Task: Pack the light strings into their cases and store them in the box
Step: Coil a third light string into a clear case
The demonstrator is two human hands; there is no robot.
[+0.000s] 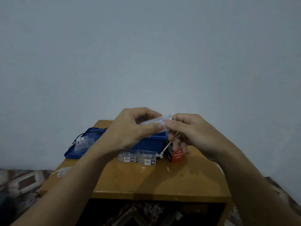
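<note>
Fingers of the left hand curl round a clear case, thumb on its near side, steadying it above the blue box, likely so the right hand can work at its end. The right pinches that end and also seems to grip the string, whose tail dangles to the table beside a red carton. Two filled packs sit before the box, probably queued for stowing; its lid lies aside at left, leaving the box open
</note>
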